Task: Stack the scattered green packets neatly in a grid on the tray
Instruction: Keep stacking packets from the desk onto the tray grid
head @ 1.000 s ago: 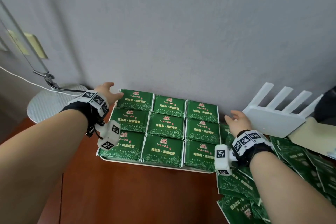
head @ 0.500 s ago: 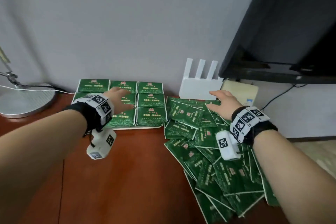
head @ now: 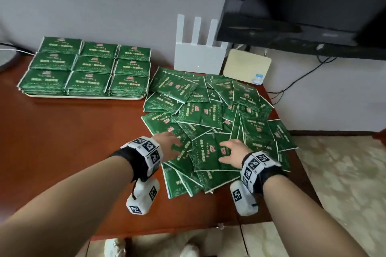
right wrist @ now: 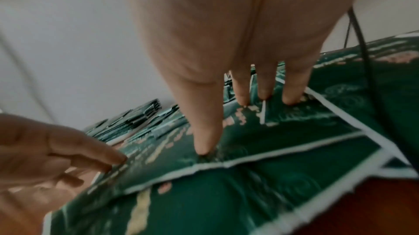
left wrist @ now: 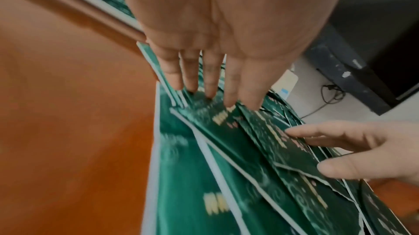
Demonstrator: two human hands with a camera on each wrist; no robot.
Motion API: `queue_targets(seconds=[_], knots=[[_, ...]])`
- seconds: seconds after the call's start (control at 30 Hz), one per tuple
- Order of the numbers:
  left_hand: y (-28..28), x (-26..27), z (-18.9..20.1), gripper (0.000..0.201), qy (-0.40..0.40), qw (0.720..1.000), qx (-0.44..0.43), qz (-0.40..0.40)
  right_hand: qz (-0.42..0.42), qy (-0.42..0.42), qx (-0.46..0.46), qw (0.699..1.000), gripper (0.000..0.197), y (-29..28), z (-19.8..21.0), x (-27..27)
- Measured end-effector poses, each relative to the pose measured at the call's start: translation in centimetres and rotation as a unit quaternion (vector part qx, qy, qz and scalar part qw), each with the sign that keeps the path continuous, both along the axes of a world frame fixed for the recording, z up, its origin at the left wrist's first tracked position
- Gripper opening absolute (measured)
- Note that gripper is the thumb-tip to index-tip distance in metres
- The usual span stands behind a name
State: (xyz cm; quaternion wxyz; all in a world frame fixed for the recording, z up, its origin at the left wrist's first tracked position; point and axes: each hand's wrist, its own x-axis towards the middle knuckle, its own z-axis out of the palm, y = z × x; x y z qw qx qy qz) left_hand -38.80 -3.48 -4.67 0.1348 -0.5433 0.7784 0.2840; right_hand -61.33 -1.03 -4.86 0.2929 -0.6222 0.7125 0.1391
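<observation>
- Both hands, left hand (head: 169,145) and right hand (head: 232,152), lie flat-fingered on the loose packets (head: 211,119), gripping nothing, likely to gather some.
- Beyond the left hand, the tray (head: 83,97) holds the squared stacks.

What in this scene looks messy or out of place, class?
The loose packets lie in a jumbled, overlapping heap on the table, pointing every way, beside the tidy grid on the tray. Both the left hand and right hand rest flat on the heap.
</observation>
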Motion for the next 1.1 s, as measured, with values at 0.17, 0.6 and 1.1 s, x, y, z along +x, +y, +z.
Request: queue_targets(seconds=[0.17, 0.6, 1.1], knots=[[2.4, -3.2, -2.8, 0.060, 0.024, 0.988, 0.006, 0.154, 0.071, 0.028, -0.037, 0.996, 0.085, 1.8, -2.8, -0.8], [3.6, -3.5, -3.7, 0.050, 0.050, 0.932, 0.061, 0.353, 0.100, -0.057, -0.085, 0.990, 0.040, 2.5, -3.4, 0.0], [6.1, 9.1, -2.0, 0.075, -0.074, 0.862, -0.049, 0.499, 0.172, 0.004, -0.168, 0.971, 0.057, 1.5, -2.4, 4.9]])
